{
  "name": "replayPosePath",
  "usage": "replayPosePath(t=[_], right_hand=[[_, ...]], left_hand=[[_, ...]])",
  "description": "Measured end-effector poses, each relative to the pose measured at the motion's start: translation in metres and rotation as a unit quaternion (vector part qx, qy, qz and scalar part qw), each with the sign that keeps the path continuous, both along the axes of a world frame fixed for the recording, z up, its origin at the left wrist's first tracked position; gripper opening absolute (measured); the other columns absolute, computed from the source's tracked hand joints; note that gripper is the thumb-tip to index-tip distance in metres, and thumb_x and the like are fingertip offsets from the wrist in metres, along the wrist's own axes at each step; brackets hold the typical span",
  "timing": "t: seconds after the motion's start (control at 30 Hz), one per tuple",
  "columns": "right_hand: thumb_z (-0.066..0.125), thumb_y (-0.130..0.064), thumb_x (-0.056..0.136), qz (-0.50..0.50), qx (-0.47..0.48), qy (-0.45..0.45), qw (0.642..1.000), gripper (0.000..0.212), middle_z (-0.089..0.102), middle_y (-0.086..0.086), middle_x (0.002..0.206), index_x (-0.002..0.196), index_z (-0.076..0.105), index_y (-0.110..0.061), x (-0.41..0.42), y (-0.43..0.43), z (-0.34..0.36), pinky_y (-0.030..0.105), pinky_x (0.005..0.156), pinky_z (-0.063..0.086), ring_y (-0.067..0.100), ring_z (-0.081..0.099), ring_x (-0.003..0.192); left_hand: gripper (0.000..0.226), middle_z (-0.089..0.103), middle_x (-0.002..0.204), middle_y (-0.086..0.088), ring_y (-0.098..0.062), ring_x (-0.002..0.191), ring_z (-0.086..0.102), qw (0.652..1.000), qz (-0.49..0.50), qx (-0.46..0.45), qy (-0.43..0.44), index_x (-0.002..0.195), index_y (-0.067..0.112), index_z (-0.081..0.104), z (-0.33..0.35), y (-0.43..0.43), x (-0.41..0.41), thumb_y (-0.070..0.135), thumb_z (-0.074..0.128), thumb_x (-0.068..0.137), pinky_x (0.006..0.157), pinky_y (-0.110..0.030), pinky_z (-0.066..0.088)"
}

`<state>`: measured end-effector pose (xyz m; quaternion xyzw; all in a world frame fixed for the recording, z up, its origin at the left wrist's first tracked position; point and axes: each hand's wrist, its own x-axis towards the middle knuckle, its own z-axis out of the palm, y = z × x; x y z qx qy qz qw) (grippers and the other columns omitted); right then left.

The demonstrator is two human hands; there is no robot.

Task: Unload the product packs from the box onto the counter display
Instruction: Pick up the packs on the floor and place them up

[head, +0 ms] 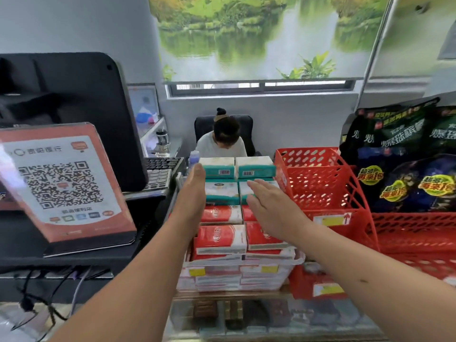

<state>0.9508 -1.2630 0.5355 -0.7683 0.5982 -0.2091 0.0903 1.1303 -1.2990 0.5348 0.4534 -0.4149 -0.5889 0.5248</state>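
Product packs fill a tiered display rack (237, 270) on the counter. Teal-and-white packs (255, 166) occupy the two upper rows; red-and-white packs (220, 236) lie in the rows below. My left hand (193, 191) is flat, fingers together, pressed against the left side of the teal packs. Over the right teal pack of the second row, my right hand (267, 206) reaches with its fingers extended and resting on it. Neither hand holds a pack. No box is in view.
A red plastic tiered basket (328, 183) stands right of the rack, with dark snack bags (399, 154) behind it. A QR-code stand (64, 183) and black monitor (74, 107) are on the left. A person (223, 139) sits behind the counter. Glass counter top (271, 317) lies below.
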Motion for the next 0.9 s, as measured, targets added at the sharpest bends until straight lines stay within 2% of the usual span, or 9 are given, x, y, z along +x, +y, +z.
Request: replayPosePath(t=[0.13,0.23,0.33,0.5,0.63,0.67,0.73,0.8,0.9], right_hand=[[0.034,-0.019,0.106,0.015,0.019,0.037,0.999,0.038,0.042,0.013,0.148,0.135,0.05,0.0,-0.008,-0.014,-0.003,0.038,0.114,0.031,0.027,0.032,0.139],[0.032,-0.027,0.104,-0.005,0.011,0.021,1.0,0.045,0.042,0.006,0.148,0.143,0.042,-0.007,-0.012,-0.026,-0.006,0.036,0.115,0.029,0.024,0.034,0.139],[0.028,-0.032,0.103,-0.024,-0.006,0.03,0.999,0.047,0.044,0.003,0.146,0.142,0.043,-0.009,-0.01,-0.036,-0.002,0.046,0.118,0.028,0.019,0.035,0.138],[0.033,-0.024,0.101,-0.079,-0.009,0.009,0.997,0.042,0.054,0.005,0.128,0.134,0.05,-0.004,0.002,-0.055,0.015,0.051,0.106,0.039,0.02,0.047,0.117],[0.031,-0.034,0.098,-0.104,-0.007,0.003,0.995,0.049,0.053,0.004,0.131,0.138,0.048,-0.012,0.008,-0.07,0.02,0.047,0.103,0.043,0.02,0.047,0.12],[0.032,-0.033,0.098,-0.109,-0.006,0.007,0.994,0.049,0.053,0.005,0.131,0.139,0.048,-0.012,0.007,-0.075,0.02,0.046,0.102,0.044,0.02,0.047,0.12],[0.034,-0.03,0.1,-0.108,-0.003,0.024,0.994,0.047,0.053,0.005,0.131,0.14,0.047,-0.011,0.004,-0.082,0.022,0.043,0.101,0.046,0.019,0.047,0.119],[0.034,-0.028,0.101,-0.109,0.007,0.046,0.993,0.045,0.053,0.007,0.133,0.14,0.046,-0.01,0.001,-0.089,0.021,0.041,0.104,0.045,0.022,0.047,0.121],[0.027,-0.034,0.097,-0.101,0.022,0.085,0.991,0.047,0.056,0.005,0.125,0.132,0.05,-0.013,-0.001,-0.097,0.012,0.046,0.104,0.043,0.024,0.05,0.117]], left_hand=[[0.054,0.075,0.112,-0.014,-0.037,0.099,0.074,1.0,0.017,0.011,-0.003,0.137,0.028,0.054,-0.007,-0.021,-0.003,0.064,0.038,0.099,0.093,-0.059,0.055],[0.053,0.075,0.112,-0.016,-0.038,0.099,0.074,0.999,0.031,0.021,-0.009,0.132,0.028,0.057,-0.013,-0.031,0.001,0.065,0.04,0.098,0.091,-0.06,0.055],[0.061,0.071,0.119,-0.02,-0.041,0.102,0.072,0.999,0.04,0.032,0.006,0.133,0.029,0.056,-0.02,-0.048,0.005,0.07,0.045,0.089,0.092,-0.065,0.053],[0.075,0.069,0.124,-0.014,-0.038,0.103,0.072,0.998,0.041,0.048,0.016,0.128,0.035,0.061,-0.038,-0.088,0.011,0.083,0.054,0.071,0.087,-0.062,0.056],[0.114,0.063,0.132,-0.009,-0.035,0.103,0.072,0.993,0.066,0.093,0.034,0.134,0.032,0.055,-0.068,-0.135,0.018,0.1,0.06,0.042,0.079,-0.057,0.06],[0.116,0.064,0.131,-0.009,-0.035,0.102,0.072,0.992,0.063,0.103,0.034,0.136,0.029,0.053,-0.066,-0.136,0.018,0.099,0.061,0.044,0.078,-0.057,0.06],[0.087,0.071,0.121,-0.01,-0.034,0.094,0.075,0.992,0.052,0.107,0.046,0.131,0.024,0.058,-0.041,-0.116,0.012,0.088,0.056,0.071,0.079,-0.057,0.06],[0.053,0.077,0.102,-0.012,-0.03,0.08,0.077,0.992,0.039,0.104,0.051,0.112,0.022,0.066,-0.018,-0.093,0.007,0.068,0.046,0.095,0.077,-0.051,0.061],[0.034,0.067,0.077,-0.009,-0.014,0.045,0.068,0.994,0.034,0.098,0.02,0.082,0.026,0.049,-0.01,-0.082,-0.002,0.049,0.041,0.105,0.065,-0.04,0.056]])
